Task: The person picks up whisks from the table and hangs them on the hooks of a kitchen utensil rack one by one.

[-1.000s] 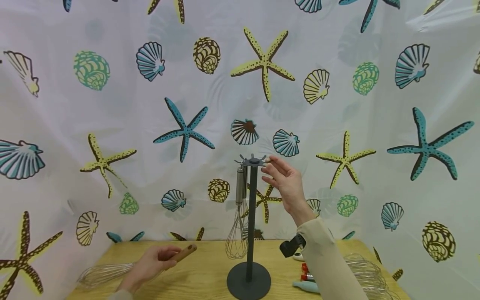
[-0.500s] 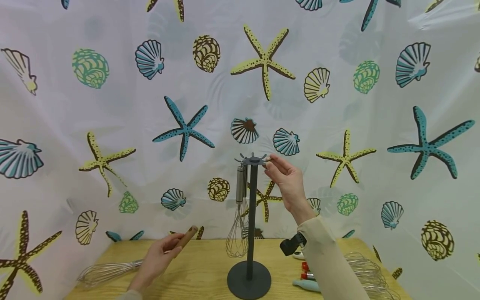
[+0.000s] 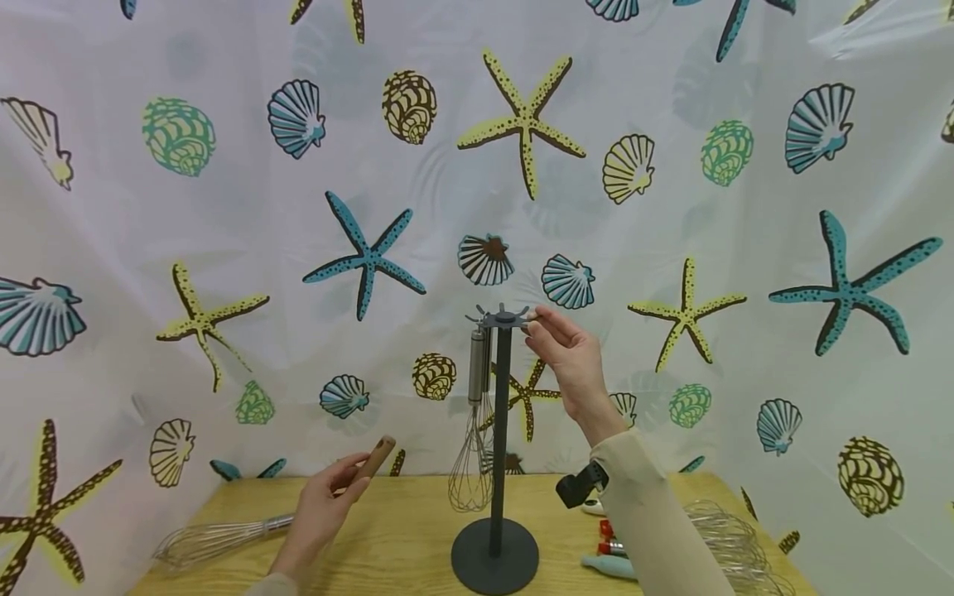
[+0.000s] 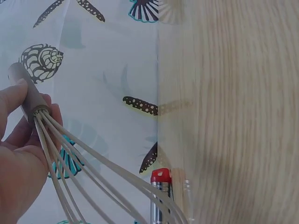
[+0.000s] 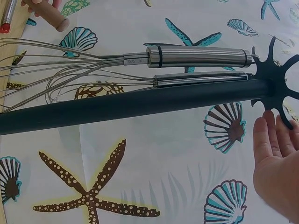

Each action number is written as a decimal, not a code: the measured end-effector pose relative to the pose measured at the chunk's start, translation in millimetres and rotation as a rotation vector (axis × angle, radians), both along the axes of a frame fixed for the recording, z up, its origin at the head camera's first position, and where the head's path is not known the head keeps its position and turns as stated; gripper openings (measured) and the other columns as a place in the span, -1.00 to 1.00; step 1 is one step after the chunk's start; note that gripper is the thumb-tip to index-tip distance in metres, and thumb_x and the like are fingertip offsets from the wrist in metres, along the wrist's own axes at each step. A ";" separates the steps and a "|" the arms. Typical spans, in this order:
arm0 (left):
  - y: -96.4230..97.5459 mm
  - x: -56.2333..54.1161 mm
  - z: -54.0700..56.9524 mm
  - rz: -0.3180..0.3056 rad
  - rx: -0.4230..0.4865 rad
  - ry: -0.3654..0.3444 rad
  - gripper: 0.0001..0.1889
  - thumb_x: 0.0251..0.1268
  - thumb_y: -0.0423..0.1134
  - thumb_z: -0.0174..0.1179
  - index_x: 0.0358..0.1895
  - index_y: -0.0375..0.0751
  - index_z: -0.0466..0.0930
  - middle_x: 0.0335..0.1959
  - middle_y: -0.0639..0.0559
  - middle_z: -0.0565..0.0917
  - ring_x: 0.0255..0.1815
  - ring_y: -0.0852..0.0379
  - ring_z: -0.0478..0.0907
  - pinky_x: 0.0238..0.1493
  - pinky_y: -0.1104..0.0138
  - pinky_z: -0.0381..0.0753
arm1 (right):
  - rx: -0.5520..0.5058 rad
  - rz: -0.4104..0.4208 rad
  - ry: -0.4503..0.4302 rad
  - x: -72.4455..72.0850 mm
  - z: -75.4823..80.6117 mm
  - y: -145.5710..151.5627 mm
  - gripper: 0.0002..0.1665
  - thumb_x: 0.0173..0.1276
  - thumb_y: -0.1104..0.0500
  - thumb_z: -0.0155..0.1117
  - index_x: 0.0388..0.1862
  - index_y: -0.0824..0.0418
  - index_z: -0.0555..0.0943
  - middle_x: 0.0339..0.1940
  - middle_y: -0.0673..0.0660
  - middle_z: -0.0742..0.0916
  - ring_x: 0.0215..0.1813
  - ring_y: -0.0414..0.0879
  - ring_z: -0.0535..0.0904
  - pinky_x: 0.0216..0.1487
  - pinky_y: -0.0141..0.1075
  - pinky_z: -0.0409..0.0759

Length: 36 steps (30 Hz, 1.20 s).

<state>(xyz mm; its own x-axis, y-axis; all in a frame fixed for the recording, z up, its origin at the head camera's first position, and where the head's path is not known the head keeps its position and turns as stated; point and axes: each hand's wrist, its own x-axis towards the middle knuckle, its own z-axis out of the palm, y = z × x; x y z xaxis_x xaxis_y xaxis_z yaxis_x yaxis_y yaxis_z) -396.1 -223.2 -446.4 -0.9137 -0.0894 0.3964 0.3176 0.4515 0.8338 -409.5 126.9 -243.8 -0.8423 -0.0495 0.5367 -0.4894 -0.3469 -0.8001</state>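
Note:
My left hand [image 3: 320,505] grips a whisk by its wooden handle [image 3: 378,459], which tilts up over the table's left half. Its pale wires [image 4: 93,163] spread below the fingers in the left wrist view. At the centre stands a dark utensil stand [image 3: 499,430] with a round base and a ring of hooks. The right hand [image 3: 570,364] pinches a hook on the right of the stand's top, fingertips at the hook disc [image 5: 275,81]. From the left-side hooks hang two metal-handled whisks, the nearer whisk [image 5: 201,57] partly covering the other whisk [image 5: 201,79].
On the wooden table [image 3: 402,546], another whisk [image 3: 216,542] lies at the left; its red-ended handle [image 4: 161,186] shows in the left wrist view. At the right lie a teal handle [image 3: 609,566], red-ended handles and piled whisk wires [image 3: 730,546]. A seashell-patterned curtain [image 3: 447,182] stands behind.
My left hand has risen and moved slightly right, turning the wooden handle more upright. The right hand's fingers have closed in on the stand's hook; the hanging whisks look the same.

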 end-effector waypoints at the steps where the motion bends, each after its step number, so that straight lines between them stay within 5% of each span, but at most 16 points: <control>1: 1.6 -0.2 0.7 0.005 0.000 0.004 -0.58 0.39 -0.22 0.22 0.28 -0.15 0.53 -0.01 -0.18 0.69 -0.04 0.09 0.64 -0.16 0.41 0.61 | -0.001 0.000 -0.001 -0.1 -0.3 0.2 -0.51 0.42 0.34 0.21 0.31 0.36 0.48 0.12 0.15 0.72 0.01 -0.25 0.70 0.20 -0.24 0.57; 12: 10.9 -4.4 11.6 0.034 0.015 0.077 -0.57 0.30 -0.13 0.31 0.22 -0.09 0.59 0.00 -0.11 0.72 -0.08 0.25 0.63 -0.13 0.46 0.60 | 0.002 -0.015 0.000 -1.5 2.9 0.4 -0.51 0.41 0.33 0.23 0.30 0.38 0.49 -0.02 0.01 0.75 -0.02 -0.27 0.70 0.16 -0.30 0.60; 36: 49.2 3.9 30.1 -0.085 0.236 0.159 -0.59 0.33 -0.30 0.26 0.21 -0.36 0.56 0.02 -0.32 0.68 -0.16 0.25 0.65 -0.20 0.50 0.60 | 0.023 -0.044 -0.009 0.6 -0.4 1.1 -0.52 0.40 0.30 0.26 0.28 0.32 0.52 -0.09 -0.06 0.76 -0.06 -0.27 0.70 0.13 -0.30 0.62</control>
<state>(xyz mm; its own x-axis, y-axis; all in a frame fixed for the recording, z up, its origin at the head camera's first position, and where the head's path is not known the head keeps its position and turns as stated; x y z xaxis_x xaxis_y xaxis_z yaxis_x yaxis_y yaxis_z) -392.3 -174.0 -416.3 -0.8502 -0.1217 0.5122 0.4808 0.2169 0.8496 -408.9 128.0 -244.2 -0.8485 -0.0249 0.5286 -0.4968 -0.3069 -0.8118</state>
